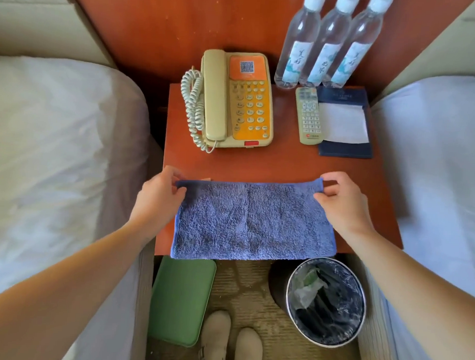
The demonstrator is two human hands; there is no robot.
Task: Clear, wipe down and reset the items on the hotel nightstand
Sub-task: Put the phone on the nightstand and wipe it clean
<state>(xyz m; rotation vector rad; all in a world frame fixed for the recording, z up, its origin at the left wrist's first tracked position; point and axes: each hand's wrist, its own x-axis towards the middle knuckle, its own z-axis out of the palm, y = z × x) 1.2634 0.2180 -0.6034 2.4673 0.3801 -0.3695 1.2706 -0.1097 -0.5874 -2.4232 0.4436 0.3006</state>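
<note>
A blue terry cloth (253,220) is stretched flat over the front of the red-brown nightstand (285,162), its lower edge hanging past the front edge. My left hand (160,193) pinches its far left corner and my right hand (340,199) pinches its far right corner. Behind the cloth stand a beige and orange telephone (233,101) with a coiled cord, a grey remote control (310,116), a dark blue notepad holder (344,124) with white paper, and three clear water bottles (327,43) at the back right.
White beds flank the nightstand, one on the left (57,152) and one on the right (441,160). On the carpet below are a green tray (179,299), a lined waste bin (326,301) with rubbish in it, and my two shoes (229,341).
</note>
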